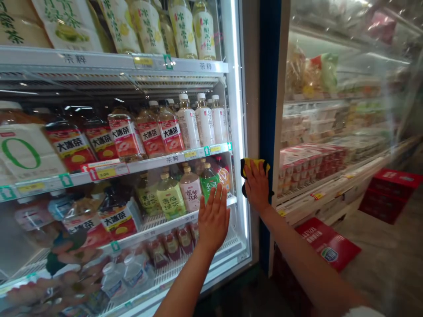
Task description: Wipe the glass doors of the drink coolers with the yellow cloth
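Observation:
My left hand (214, 220) is open, its fingers stretched upward and its palm toward the glass door of a drinks fridge; whether it touches the glass I cannot tell. My right hand (257, 187) presses a yellow and black cloth (264, 166) against the door's metal frame (250, 114), at its right edge. The fingers lie over the cloth and hide most of it. Behind the glass near my left hand stand a green-labelled bottle (209, 178), a pink-labelled bottle (191, 187) and a yellow-green tea bottle (171, 196).
Fridge shelves (178, 157) carry several rows of bottled drinks. A dark blue post (269, 88) separates this fridge from an open chiller with packs of small cups (307, 165). Red boxes (390, 193) and a red sign (330, 242) stick out low on the right.

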